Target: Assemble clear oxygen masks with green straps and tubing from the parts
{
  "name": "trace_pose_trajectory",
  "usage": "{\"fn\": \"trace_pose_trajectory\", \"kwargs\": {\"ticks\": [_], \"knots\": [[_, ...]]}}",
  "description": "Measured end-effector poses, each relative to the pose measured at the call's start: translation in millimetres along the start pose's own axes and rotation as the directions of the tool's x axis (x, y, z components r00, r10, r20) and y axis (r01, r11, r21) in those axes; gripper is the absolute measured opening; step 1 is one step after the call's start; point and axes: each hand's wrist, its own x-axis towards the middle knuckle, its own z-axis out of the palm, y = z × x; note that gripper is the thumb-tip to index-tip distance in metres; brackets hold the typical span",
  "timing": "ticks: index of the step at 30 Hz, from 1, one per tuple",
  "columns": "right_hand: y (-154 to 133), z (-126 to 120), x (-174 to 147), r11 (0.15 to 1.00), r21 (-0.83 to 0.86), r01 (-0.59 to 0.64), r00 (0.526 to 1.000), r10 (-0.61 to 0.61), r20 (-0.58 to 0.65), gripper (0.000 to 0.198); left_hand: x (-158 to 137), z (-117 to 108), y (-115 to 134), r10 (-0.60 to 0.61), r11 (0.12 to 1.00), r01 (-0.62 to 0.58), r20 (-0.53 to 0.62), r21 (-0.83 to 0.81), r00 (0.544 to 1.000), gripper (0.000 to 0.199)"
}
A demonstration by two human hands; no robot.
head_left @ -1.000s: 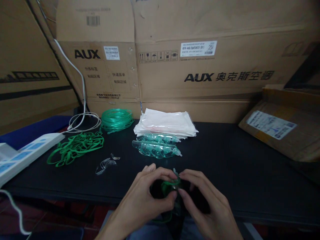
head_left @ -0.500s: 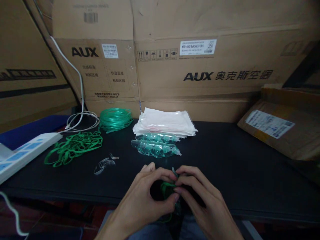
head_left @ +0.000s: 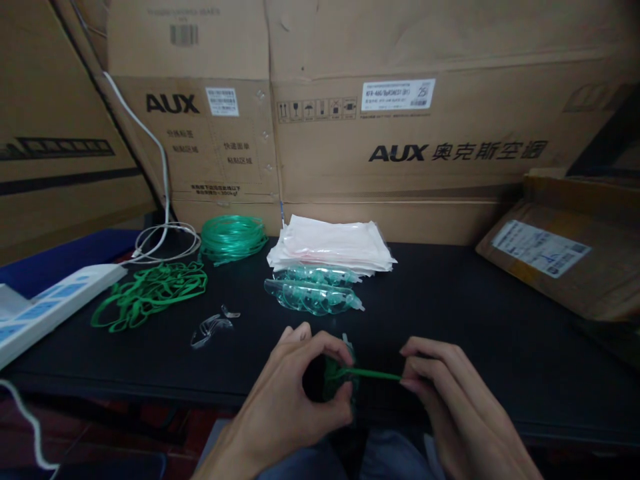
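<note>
Running straight, a green strap (head_left: 375, 374) is pinched by the right hand (head_left: 444, 380); a plastic mask (head_left: 333, 384) is clasped by the left hand (head_left: 283, 387).

Workshop-like setting, black worktable (head_left: 500, 373), AUX cardboard (head_left: 410, 183), coiled green tubing (head_left: 233, 240)

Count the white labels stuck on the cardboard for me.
3: one label beside the left AUX lettering, another label above the right AUX lettering, and a third label on the smaller box at far right. Some may be hidden on unseen faces.
</note>
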Motion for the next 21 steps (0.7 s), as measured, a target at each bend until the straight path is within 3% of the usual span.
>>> {"fn": "trace_pose_trajectory", "kwargs": {"ticks": [6,10,12,16,18,21], "knots": [[4.8,-11.2,-2.9,1.0,-0.028,-0.005,1.0,0.005,-0.021,0.014,-1.8,0.1,-1.2,-0.011,1.0,0.011,-0.017,0.0,1.0,0.031],[-8.6,-0.3,3.7,0.984,0.164,-0.067,0.998,0.063,0.029,0.013,-1.3,-0.3,-3.1,0.053,0.998,-0.054,-0.028,-0.02,0.998,0.031],[-12.4,7.3,4.4,0.941,0.296,-0.165,0.986,0.153,0.063,0.016,-0.2,-1.3,-3.9,0.098,0.994,-0.101,-0.055,-0.046,0.994,0.029],[-11.3,21.2,3.3,0.716,0.536,-0.448,0.893,0.383,0.235,0.043,1.5,-3.7,-4.0,0.201,0.973,-0.212,-0.116,-0.094,0.973,0.032],[-11.0,26.7,5.1,0.569,0.628,-0.53,0.847,0.388,0.363,0.051,1.3,-4.5,-3.6,0.241,0.96,-0.256,-0.141,-0.109,0.96,0.032],[-12.8,31.3,11.7,0.432,0.721,-0.542,0.837,0.352,0.419,0.061,1.4,-5.1,-3.3,0.253,0.951,-0.271,-0.129,-0.149,0.959,0.031]]}}
